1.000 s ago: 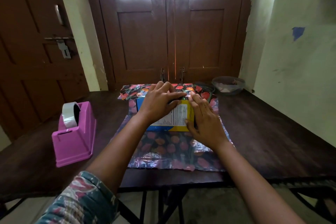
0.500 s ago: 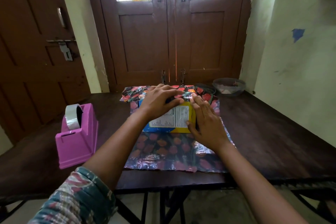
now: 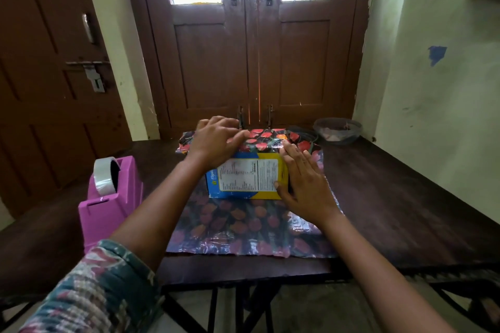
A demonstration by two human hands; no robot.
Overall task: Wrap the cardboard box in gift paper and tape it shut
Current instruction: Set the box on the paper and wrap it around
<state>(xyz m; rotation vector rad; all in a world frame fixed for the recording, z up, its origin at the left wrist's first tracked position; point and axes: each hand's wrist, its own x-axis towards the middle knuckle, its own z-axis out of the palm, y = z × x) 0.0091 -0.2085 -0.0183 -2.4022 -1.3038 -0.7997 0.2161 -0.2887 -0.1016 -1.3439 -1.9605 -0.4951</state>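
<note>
- The table (image 3: pixel 405 197) is dark wood and carries everything else.
- The paper (image 3: pixel 243 230) lies spread on it, the near half flat towards the person. Its far flap is drawn up and over the box top, and more of that flap shows now than a second ago.
- The dispenser (image 3: pixel 108 208), pink, stands at the left, well apart from the paper. It holds a roll of clear tape (image 3: pixel 104 176), and no strip is pulled out.
- The box (image 3: pixel 249 178) lies across the middle of the paper. Its printed near face is still bare, and its top is partly covered by the flap.
- The left hand (image 3: pixel 213 143) has slid leftwards along the top far edge. It lies on the flap with fingers spread, pressing rather than pinching; motion blur hides the fingertips.
- The right hand (image 3: pixel 305 192) has barely moved. Its fingers lie straight and flat against the box's right end, with the thumb on the near face, steadying it.
- I read the slide as smoothing the first fold. The near half, the ends and all the taping are still to do, so the job is early.
- The bowl (image 3: pixel 349 138), translucent, sits at the far right, beyond the paper. Something pale pink lies inside, too blurred to name.
</note>
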